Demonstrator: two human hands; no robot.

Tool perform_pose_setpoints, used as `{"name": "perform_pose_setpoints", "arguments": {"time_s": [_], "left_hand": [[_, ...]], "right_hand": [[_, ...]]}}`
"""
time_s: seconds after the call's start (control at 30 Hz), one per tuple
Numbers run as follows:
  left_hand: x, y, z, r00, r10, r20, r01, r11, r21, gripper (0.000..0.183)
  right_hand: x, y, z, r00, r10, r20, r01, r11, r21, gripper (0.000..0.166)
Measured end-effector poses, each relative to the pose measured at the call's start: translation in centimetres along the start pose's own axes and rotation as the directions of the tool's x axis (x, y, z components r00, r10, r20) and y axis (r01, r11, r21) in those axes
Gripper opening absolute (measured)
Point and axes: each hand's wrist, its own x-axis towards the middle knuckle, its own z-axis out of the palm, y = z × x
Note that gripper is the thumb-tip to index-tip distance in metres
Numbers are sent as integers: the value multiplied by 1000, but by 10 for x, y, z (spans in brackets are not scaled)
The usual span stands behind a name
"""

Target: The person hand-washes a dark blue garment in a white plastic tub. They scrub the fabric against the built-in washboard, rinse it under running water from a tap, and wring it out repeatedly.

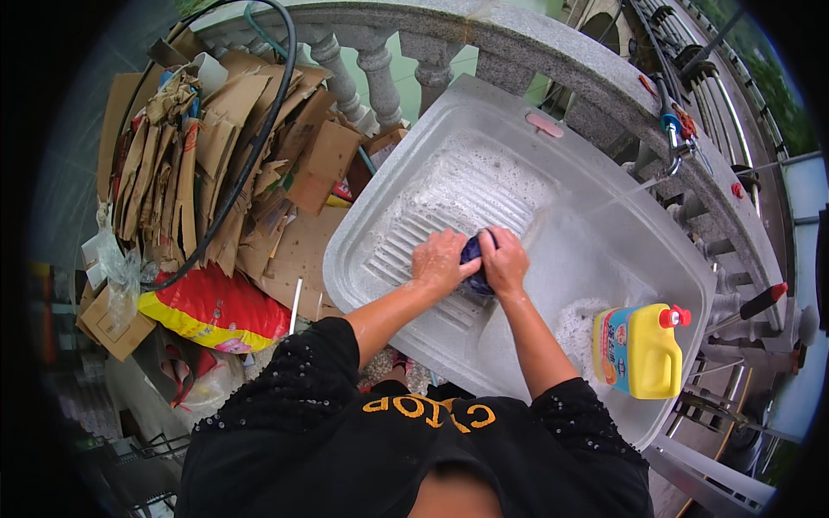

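A bunched dark blue cloth (478, 262) is squeezed between my two hands over the ribbed washboard (414, 243) of a grey laundry sink (353, 213). My left hand (440, 260) grips its left side, the thumb lying across it. From the right, my right hand (504, 259) clasps the same cloth with curled fingers. Both hands look wet. Suds cover the upper part of the washboard, and more foam (576, 330) lies in the smooth basin to the right. Much of the cloth is hidden under my fingers.
A yellow detergent jug (647, 353) stands in the sink's right end. Water runs from a tap (673, 162) on the stone balustrade (583, 65). A pink soap-like bar (544, 125) rests on the far rim. Left are stacked cardboard (220, 142), a black hose (259, 142) and a red-yellow sack (217, 311).
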Motion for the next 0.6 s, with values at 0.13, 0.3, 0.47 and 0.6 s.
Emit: {"name": "perform_pose_setpoints", "arguments": {"time_s": [0.13, 0.3, 0.47, 0.6], "left_hand": [[8, 94, 37, 981, 145, 131, -124, 980, -155, 47], [-4, 125, 86, 804, -223, 552, 339, 933, -116, 54], [-1, 155, 124, 874, -125, 469, 158, 987, -31, 45], [7, 159, 136, 908, -26, 418, 32, 999, -7, 42]], "right_hand": [[-27, 100, -94, 999, 18, -42, -20, 999, -44, 26], [-86, 94, -211, 944, -106, -312, -97, 814, -573, 48], [-103, 120, -326, 866, 329, -377, -496, 473, -728, 60], [-95, 136, -354, 799, 554, -235, -562, 546, -622, 50]]}}
